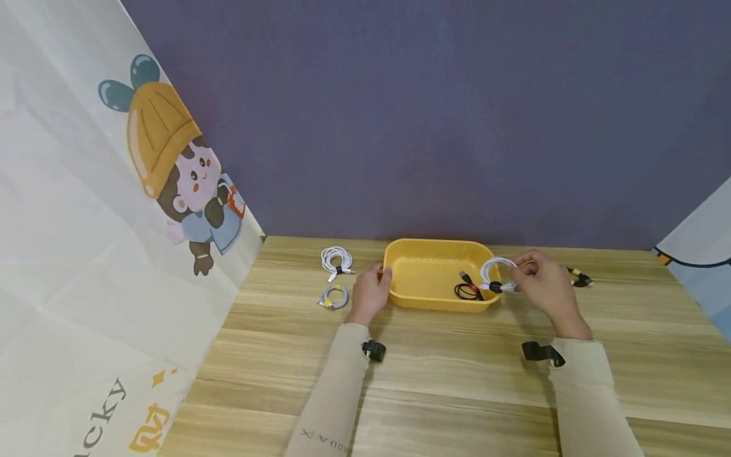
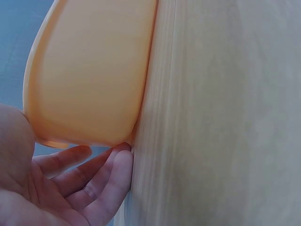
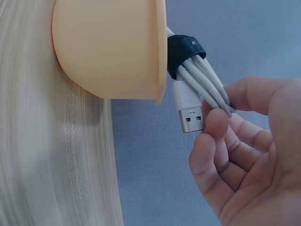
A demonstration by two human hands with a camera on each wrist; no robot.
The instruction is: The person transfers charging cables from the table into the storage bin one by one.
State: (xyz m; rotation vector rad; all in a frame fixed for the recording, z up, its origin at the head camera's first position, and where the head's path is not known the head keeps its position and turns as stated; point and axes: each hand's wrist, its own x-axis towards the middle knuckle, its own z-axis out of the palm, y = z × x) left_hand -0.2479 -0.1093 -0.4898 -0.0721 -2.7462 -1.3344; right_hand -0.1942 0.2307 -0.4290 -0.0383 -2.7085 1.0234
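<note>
A yellow plastic bin (image 1: 434, 304) sits on the table, with a black cable (image 1: 468, 291) coiled inside at its right end. My left hand (image 1: 371, 291) holds the bin's left end; in the left wrist view its fingers (image 2: 115, 181) touch the outer end wall while the thumb is hidden behind the rim. Between thumb and fingertips, my right hand (image 1: 548, 289) pinches a coiled white USB cable (image 1: 495, 273) over the bin's right rim. A black strap (image 3: 186, 51) binds this coil, and its USB-A plug (image 3: 190, 113) hangs beside the fingertips.
Left of the bin lie a white coiled cable (image 1: 337, 260) and a grey coil with yellow ties (image 1: 334, 296). Behind my right hand is a partly hidden dark cable (image 1: 580, 278). A dark blue panel (image 1: 434, 127) stands along the table's back edge.
</note>
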